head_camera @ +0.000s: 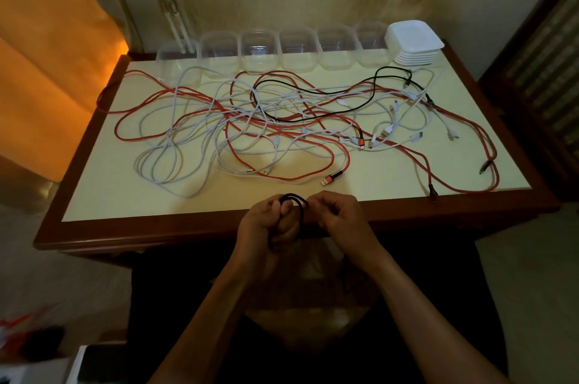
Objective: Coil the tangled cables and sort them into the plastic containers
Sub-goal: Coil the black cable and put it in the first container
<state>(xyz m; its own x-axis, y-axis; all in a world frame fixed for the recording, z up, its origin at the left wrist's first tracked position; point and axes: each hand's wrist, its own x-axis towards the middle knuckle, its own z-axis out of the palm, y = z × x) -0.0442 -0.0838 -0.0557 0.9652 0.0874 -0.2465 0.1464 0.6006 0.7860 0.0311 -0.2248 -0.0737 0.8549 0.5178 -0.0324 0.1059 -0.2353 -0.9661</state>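
Left hand (266, 223) grips a coiled black cable (293, 205) at the desk's (103, 195) near edge, right hand (341, 214) pinching its loop. Beyond, red, white and black cables (250, 120) sprawl tangled; six clear containers (260, 51) along the back look empty, stacked lids (413, 42) beside.

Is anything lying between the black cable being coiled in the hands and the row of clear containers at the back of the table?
Yes. The tangle of red, white and black cables spreads across the table between the black coil held at the near edge and the clear containers. Nothing visible blocks carrying the coil above it.
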